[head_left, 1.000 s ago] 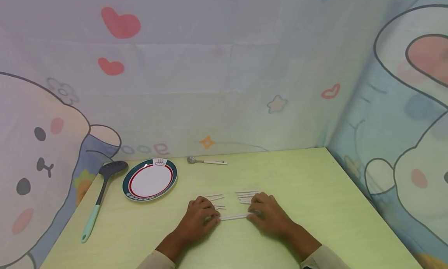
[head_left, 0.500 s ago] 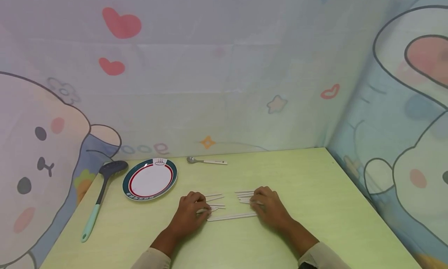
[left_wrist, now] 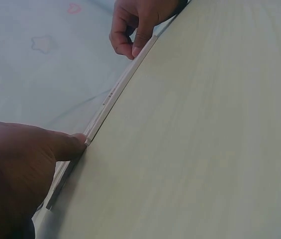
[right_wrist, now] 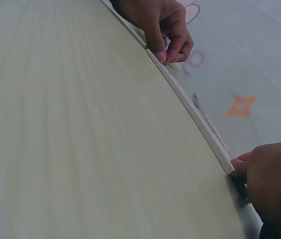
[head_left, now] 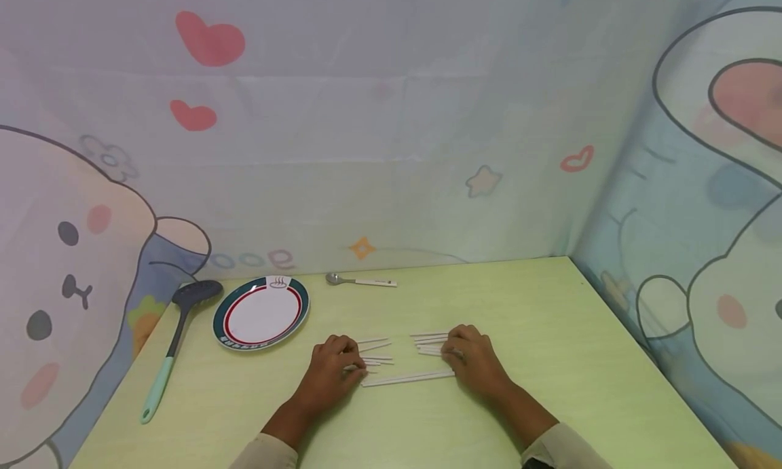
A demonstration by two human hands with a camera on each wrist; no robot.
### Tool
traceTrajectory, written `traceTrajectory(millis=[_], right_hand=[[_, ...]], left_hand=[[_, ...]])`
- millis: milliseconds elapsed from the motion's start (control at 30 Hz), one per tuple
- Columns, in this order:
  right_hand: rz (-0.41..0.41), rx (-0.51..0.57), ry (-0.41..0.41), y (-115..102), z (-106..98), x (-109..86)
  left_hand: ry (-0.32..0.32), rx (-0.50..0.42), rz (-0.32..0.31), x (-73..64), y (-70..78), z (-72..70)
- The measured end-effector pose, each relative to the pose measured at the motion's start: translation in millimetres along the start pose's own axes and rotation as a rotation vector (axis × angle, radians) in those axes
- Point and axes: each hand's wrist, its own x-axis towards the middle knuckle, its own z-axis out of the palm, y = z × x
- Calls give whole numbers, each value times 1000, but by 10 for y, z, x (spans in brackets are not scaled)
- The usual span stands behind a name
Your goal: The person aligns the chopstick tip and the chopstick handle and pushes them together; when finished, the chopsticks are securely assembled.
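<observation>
Yellowish tbl w/ plate (head_left: 263,316), spoon (head_left: 362,282), slotted utensil (head_left: 175,343) & sev. sticks (head_left: 408,379)

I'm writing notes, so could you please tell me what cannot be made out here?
Left sticks, outer ends: hidden by the left hand, head view.
Right sticks, outer ends: hidden by the right hand, head view.
Spoon, handle marking: too small to read, head view.
Black item at right sleeve: cut off by bottom edge, head view.

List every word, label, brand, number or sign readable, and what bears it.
No words legible.
Plate, rim: steaming-bowl emblem; white lettering, too small.
Teaspoon handle: dark print, too small.
Backdrop: faint letter-like loops, unclear.
White sticks, left wrist view: nearby marks, unreadable.
</observation>
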Motion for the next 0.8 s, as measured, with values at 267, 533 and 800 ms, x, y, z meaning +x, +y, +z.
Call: traceTrajectory(millis=[267,533,800], right_hand=[[59,23,-43,-14,-10,14],[92,92,-75,-7,8,29],[88,142,-94,-13,6,13]], left_hand=[[-14,-2,-25,13,-1,0],[-50,-16,-60,21,-2,17],[14,5,41,33,-39,62]])
